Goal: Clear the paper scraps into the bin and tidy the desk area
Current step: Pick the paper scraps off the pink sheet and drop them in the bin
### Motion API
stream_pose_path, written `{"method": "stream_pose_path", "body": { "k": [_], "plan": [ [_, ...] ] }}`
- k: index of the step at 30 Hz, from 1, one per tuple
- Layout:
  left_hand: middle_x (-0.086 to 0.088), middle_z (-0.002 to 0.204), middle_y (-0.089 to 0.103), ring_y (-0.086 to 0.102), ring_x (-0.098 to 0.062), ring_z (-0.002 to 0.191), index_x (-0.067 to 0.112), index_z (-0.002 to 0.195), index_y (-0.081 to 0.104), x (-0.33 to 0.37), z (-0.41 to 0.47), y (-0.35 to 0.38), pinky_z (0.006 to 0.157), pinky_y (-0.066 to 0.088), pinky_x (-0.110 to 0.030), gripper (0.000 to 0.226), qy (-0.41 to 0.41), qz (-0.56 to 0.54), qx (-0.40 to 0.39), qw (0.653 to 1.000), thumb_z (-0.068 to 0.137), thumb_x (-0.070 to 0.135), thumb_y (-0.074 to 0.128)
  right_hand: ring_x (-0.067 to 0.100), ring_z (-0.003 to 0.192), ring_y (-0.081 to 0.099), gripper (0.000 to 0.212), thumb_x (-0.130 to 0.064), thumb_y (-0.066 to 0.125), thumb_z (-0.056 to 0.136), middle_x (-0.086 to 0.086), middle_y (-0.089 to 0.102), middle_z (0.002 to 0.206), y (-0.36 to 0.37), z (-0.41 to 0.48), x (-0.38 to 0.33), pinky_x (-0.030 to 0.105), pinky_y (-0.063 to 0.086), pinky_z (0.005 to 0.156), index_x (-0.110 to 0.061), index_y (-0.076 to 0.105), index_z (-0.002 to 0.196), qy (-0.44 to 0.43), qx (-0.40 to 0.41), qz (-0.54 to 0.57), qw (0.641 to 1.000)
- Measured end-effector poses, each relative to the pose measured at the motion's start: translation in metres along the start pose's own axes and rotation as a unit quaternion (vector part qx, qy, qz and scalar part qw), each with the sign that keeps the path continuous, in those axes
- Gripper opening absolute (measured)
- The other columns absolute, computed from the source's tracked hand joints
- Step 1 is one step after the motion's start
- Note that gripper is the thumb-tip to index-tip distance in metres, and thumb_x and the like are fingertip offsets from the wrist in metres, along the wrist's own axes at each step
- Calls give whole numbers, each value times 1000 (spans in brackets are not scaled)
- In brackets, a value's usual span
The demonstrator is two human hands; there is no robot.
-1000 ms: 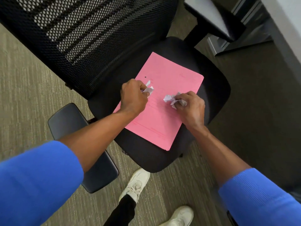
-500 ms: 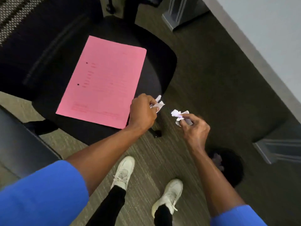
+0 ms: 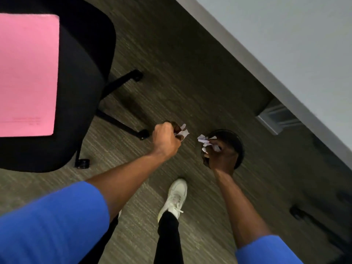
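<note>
My left hand (image 3: 165, 141) is closed on a small bunch of white paper scraps (image 3: 182, 131), held above the carpet just left of the bin. My right hand (image 3: 221, 155) grips another crumpled bunch of white paper scraps (image 3: 205, 141) and hovers directly over the round black bin (image 3: 239, 145) on the floor. My hand covers most of the bin's opening. A pink folder (image 3: 28, 73) lies flat on the black seat of the office chair (image 3: 85, 73) at the left.
The grey desk edge (image 3: 266, 73) runs diagonally across the upper right, with a metal desk foot (image 3: 276, 119) beneath it. The chair's wheeled legs (image 3: 141, 133) reach toward my left hand. My white shoe (image 3: 176, 195) stands on the carpet below the hands.
I have turned from the chair toward the bin. Both hands carried their scraps down and right; my right hand is now over the bin. The folder stays on the seat.
</note>
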State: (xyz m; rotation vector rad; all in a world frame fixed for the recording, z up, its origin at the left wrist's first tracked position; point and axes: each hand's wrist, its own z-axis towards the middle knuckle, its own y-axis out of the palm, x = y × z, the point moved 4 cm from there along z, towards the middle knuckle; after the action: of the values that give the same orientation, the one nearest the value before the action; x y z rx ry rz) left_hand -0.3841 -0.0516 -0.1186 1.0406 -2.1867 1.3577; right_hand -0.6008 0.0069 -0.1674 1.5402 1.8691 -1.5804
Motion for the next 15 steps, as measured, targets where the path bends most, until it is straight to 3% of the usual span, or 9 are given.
{"method": "stream_pose_path", "body": {
  "k": [2, 6, 10, 15],
  "plan": [
    [-6, 101, 83, 76, -14, 84, 6, 97, 82, 6, -2, 26, 74, 56, -15, 21, -1, -26, -8, 1000, 88, 25, 86, 29, 90, 78, 12, -27, 73, 81, 5, 80, 95, -16, 5, 22, 58, 63, 81, -26, 79, 92, -9, 26, 21, 999],
    [-16, 98, 82, 79, -30, 92, 2, 89, 79, 17, -3, 80, 76, 59, -32, 16, -21, -30, -48, 998, 87, 17, 84, 31, 95, 78, 10, -11, 76, 87, 10, 80, 99, -40, 13, 62, 57, 62, 87, -16, 80, 94, 29, 54, 29, 998],
    [-10, 109, 81, 75, -29, 105, 9, 100, 80, 30, -3, 127, 87, 51, -32, 22, 7, 39, -78, 996, 86, 25, 80, 28, 77, 80, 10, -6, 79, 85, 9, 79, 85, -61, 21, 86, 55, 65, 69, -14, 80, 90, 45, 83, 12, 995],
    [-19, 107, 80, 74, -37, 102, 4, 95, 80, 35, -6, 183, 84, 53, -38, 25, 14, 35, -100, 994, 90, 29, 77, 33, 82, 78, 14, -4, 78, 81, 14, 81, 90, -80, 37, 107, 55, 65, 70, -14, 82, 89, 43, 89, -40, 994]
  ]
}}
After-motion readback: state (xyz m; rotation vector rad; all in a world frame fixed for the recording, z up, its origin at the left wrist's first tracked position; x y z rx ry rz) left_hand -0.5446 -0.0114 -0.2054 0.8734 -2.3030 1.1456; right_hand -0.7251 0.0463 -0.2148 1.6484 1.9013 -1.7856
